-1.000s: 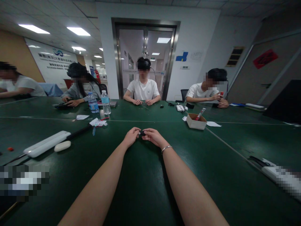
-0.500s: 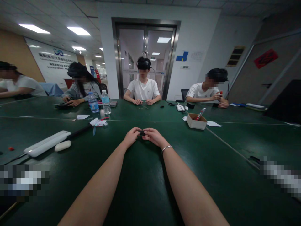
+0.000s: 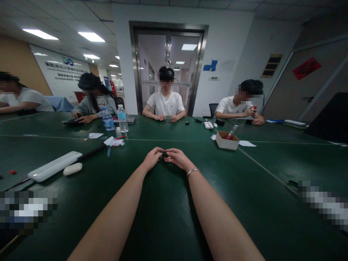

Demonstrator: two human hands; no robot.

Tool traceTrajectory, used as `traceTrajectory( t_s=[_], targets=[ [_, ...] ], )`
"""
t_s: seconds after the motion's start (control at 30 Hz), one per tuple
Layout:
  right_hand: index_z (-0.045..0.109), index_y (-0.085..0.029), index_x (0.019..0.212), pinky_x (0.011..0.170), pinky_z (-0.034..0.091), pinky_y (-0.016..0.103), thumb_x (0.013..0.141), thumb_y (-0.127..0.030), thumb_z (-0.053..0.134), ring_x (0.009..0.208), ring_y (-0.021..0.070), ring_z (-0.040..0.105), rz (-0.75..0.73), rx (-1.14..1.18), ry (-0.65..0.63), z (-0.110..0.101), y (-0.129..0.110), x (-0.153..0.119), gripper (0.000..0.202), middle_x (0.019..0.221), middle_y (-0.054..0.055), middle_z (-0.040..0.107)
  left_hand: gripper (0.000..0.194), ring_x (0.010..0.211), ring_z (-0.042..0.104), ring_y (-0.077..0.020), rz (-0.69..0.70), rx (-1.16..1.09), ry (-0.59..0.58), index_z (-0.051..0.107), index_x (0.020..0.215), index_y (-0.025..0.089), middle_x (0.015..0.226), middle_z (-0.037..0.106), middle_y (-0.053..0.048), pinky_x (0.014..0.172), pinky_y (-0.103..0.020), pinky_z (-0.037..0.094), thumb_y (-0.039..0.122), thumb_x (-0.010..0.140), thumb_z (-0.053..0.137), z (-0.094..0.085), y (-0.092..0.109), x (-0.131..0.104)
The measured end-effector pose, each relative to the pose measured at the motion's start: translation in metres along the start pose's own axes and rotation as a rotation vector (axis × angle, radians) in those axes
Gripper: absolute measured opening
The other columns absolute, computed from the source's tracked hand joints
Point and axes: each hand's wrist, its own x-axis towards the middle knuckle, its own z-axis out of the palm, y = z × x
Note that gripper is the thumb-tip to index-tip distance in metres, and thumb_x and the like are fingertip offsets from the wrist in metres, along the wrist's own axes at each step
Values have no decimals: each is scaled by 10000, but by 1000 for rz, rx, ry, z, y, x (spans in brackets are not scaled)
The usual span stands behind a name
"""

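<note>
Well left of the open box (image 3: 226,144), farther back on the table (image 3: 165,206), stand two water bottles (image 3: 123,124). Closer to the box, also on its left, the left hand (image 3: 151,158) pinches one end of a small black object (image 3: 164,154) and the right hand (image 3: 177,158) grips the other.

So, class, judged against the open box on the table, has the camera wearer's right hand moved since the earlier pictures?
No. The right hand shows no visible shift either way, keeping the same gap to the open box at its right.
</note>
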Motion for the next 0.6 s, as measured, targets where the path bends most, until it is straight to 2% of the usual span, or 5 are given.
traceTrajectory(
  t_s=[0.1,0.27,0.6],
  targets=[
    [587,-79,909,598,576,230,816,-30,589,579,141,661,-5,3,2,0,0,0,105,774,94,657,264,487,429,-91,17,-12,-19,588,962,187,594,498,22,431,-170,330,291,800,408,0,0,0],
    [581,-87,896,588,580,238,809,-6,570,561,144,658,-1,11,19,0,1,1,120,739,77,654,250,513,449,-86,14,-9,29,580,970,184,647,507,20,443,-169,341,255,768,450,1,1,0],
    [580,-81,898,598,577,239,811,-12,576,576,150,662,-1,14,12,0,0,0,111,761,93,652,266,513,443,-94,35,19,22,586,961,184,617,505,14,453,-173,338,333,815,422,1,-4,2]
  ],
)
